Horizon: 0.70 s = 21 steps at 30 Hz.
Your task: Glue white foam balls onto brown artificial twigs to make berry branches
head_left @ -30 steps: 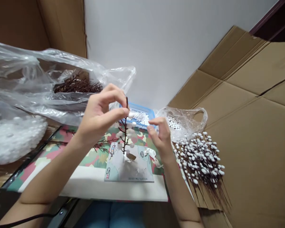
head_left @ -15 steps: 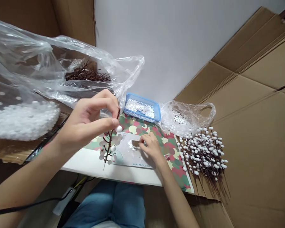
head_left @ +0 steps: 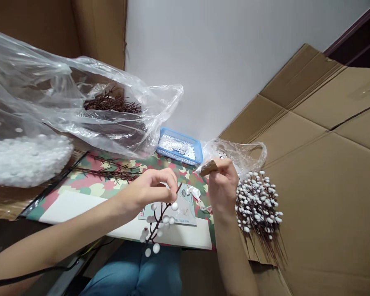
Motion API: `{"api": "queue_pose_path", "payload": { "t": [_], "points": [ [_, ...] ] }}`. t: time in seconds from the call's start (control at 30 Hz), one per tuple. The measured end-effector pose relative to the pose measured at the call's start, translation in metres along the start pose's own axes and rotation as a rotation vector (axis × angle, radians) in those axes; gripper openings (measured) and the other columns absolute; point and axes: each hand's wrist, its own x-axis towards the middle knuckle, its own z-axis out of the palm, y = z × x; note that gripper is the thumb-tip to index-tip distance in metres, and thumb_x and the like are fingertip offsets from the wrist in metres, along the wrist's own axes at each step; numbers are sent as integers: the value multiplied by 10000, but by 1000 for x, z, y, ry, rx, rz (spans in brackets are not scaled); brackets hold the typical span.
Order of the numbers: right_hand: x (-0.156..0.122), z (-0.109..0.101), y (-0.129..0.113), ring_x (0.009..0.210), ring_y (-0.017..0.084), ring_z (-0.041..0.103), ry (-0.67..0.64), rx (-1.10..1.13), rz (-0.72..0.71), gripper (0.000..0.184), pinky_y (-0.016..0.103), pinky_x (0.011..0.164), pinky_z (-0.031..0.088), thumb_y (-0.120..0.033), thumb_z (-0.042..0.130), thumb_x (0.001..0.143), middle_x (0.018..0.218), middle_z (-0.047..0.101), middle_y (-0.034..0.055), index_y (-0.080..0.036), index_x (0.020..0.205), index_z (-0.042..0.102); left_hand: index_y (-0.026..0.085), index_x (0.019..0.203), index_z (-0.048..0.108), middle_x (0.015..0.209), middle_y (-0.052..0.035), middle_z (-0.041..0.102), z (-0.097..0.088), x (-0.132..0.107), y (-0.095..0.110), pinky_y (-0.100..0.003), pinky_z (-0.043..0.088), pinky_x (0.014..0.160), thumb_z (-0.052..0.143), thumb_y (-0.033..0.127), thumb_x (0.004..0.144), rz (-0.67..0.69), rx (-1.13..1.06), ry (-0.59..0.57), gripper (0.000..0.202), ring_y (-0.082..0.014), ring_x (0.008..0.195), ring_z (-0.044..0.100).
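- White-berried twig (head_left: 158,222) slants down from your left hand (head_left: 156,187), its upper end pinched between thumb and finger, before the near edge of the camouflage-patterned tabletop (head_left: 83,183).
- Your right hand (head_left: 223,183), apart from it, has its fingers closed on a cardboard scrap (head_left: 209,167).
- You seem to be at a two-handed handling step; the next move calls for steady, light pinches.
- Beyond sits the blue basket (head_left: 197,157).

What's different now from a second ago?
The right hand took the cardboard scrap and lifted it off the card. The left hand, still holding the berry stem, moved down toward the person. The basket and berry bunch stayed put.
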Motion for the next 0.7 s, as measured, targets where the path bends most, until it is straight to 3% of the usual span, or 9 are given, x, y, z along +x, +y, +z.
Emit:
{"api": "queue_pose_path", "payload": {
  "t": [0.27, 0.7],
  "points": [
    [1, 6, -9, 732, 156, 509, -115, -14, -94, 189, 302, 683, 405, -120, 526, 707, 696, 561, -13, -249, 770, 648, 171, 612, 646, 712, 20, 520, 6, 0, -1, -263, 311, 644, 631, 132, 714, -28, -112, -44, 110, -114, 703, 467],
    [-4, 0, -6, 750, 164, 497, -160, -107, -66, 155, 326, 726, 397, -131, 536, 717, 705, 539, -8, -246, 754, 633, 170, 629, 656, 715, 24, 538, 4, 2, -6, -265, 318, 653, 616, 101, 715, -33, -107, -48, 117, -109, 708, 477]
  ]
}}
